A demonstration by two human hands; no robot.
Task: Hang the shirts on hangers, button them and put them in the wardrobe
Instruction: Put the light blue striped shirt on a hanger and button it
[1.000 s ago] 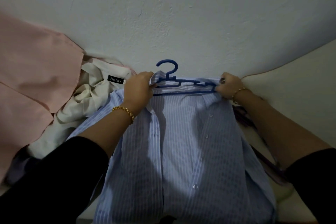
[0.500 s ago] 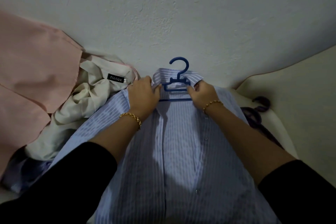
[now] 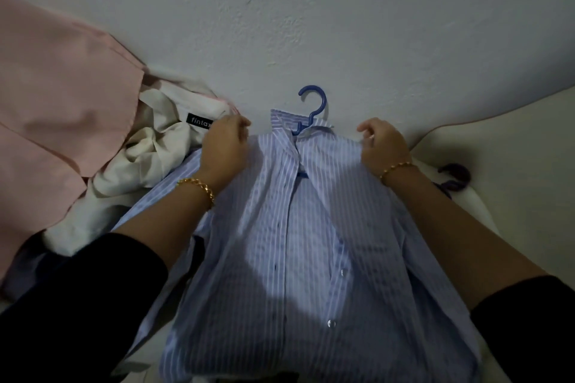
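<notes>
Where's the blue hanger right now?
Head view, centre: the blue hanger pokes out of the striped shirt at its collar, against the wall, between the left hand and right hand.

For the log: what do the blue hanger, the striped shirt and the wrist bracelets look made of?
Blue hanger: probably moulded plastic, going by its uniform colour and thick, smooth hook. Striped shirt: thin woven cloth, likely cotton or a blend; it looks matt and drapes and creases softly. Bracelets: gold-coloured metal links that glint; whether solid gold or plating cannot be told.
</notes>
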